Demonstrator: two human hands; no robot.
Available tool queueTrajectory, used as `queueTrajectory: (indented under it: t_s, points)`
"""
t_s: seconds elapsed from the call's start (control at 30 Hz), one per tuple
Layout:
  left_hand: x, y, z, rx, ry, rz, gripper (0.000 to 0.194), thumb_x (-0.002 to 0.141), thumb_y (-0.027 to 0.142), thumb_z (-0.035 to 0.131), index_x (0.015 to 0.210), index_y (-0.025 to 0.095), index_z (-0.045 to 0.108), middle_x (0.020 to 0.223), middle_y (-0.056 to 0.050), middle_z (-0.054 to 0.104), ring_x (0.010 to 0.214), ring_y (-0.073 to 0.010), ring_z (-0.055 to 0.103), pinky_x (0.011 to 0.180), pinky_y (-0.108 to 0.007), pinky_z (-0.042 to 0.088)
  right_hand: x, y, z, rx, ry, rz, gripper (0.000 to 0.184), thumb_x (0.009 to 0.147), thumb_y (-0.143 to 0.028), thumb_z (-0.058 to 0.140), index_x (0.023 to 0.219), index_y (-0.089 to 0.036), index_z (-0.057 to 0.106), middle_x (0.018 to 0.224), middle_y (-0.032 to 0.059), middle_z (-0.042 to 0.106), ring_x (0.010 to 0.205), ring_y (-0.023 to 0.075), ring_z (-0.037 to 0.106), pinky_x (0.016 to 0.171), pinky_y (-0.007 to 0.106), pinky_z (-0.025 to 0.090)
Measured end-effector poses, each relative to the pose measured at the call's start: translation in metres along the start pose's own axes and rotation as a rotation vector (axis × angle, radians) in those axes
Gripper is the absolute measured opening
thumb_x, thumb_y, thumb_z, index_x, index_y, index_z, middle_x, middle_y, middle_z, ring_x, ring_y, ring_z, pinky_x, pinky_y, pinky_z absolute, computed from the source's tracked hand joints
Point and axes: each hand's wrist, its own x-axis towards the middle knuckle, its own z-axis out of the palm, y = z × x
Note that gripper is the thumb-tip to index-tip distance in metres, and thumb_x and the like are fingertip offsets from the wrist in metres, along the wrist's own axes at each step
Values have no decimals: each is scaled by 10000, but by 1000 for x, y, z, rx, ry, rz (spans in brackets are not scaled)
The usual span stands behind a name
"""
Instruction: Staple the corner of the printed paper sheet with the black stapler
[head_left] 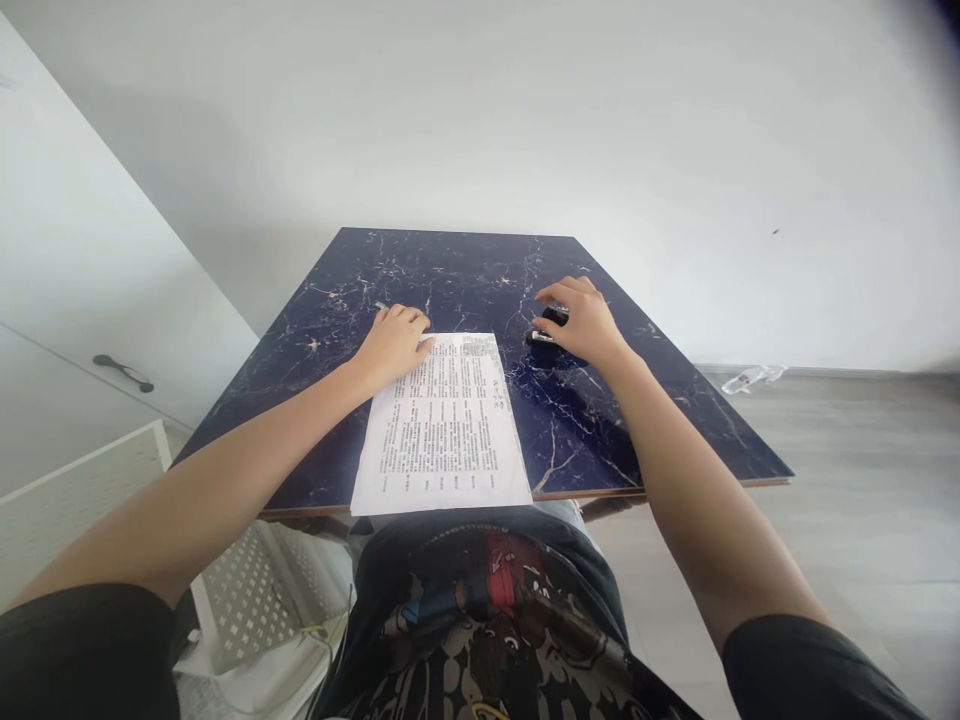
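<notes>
A printed sheet of paper lies on the dark blue marbled table, its lower edge reaching past the near table edge. My left hand rests flat over the sheet's far left corner, fingers spread. Just beyond those fingers a small light-coloured item peeks out, too little of it showing to name. To the right of the paper, my right hand curves around a black stapler with a silvery part, thumb on the near side and fingers on the far side. The palm hides part of the stapler.
A white wall stands behind the table. White perforated baskets are at the lower left, near a cabinet with a black handle. A clear plastic piece lies on the floor at right.
</notes>
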Motion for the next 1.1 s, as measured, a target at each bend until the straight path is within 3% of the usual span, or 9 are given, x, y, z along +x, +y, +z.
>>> queueTrajectory:
  t_s: [0.07,0.17,0.33,0.43,0.57,0.97,1.03,1.1]
  points:
    - [-1,10,-5,-68,-35,87,339,1013,319,506,1240,178,715,1374,-156,669,1321,-338,554,1184,-572,361,0,-6,0,81,4,-33,192,894,-370,655,1031,-254,723,1024,95,720,1019,320,610,916,504,484]
    - [-3,26,-8,-212,-148,201,413,1062,344,459,1412,223,643,1537,-116,575,1436,-287,500,1217,-515,374,-1,-15,1,199,-113,-81,131,859,-345,679,921,-246,738,937,68,732,861,253,638,852,441,504]
    - [-7,36,-1,-260,-408,236,610,1059,558,477,1627,346,411,1749,-24,262,1607,-313,247,1297,-516,243,-2,-25,2,317,-394,-188,94,828,-353,708,870,-279,749,922,9,760,803,203,654,816,380,515]
    - [-7,35,2,-244,-511,215,664,1048,614,461,1654,363,357,1763,-4,199,1621,-324,199,1303,-515,216,-1,-27,4,358,-496,-230,109,815,-347,718,883,-276,766,919,3,769,786,190,664,778,362,513]
    - [-6,34,1,-229,-513,193,677,1050,631,427,1663,359,337,1763,-3,199,1621,-317,200,1295,-501,223,-1,-27,6,387,-561,-238,106,809,-323,721,885,-268,769,862,0,769,770,183,677,737,347,498]
    - [-6,36,0,-211,-521,182,683,1054,618,419,1667,326,341,1762,-29,212,1614,-324,221,1302,-520,210,-2,-35,8,460,-586,-203,162,820,-393,758,898,-253,775,891,19,780,808,198,715,731,349,515]
    - [-6,36,0,-227,-507,184,670,1049,613,445,1655,337,367,1757,-29,231,1607,-333,241,1296,-524,227,-2,-34,6,454,-559,-201,153,824,-391,749,887,-253,769,881,21,776,796,200,709,729,356,518]
    - [-6,36,0,-244,-492,190,658,1044,609,469,1642,344,394,1749,-29,254,1600,-340,259,1291,-526,243,-2,-32,3,433,-444,-155,153,834,-396,737,866,-248,755,870,30,769,781,208,699,728,370,524]
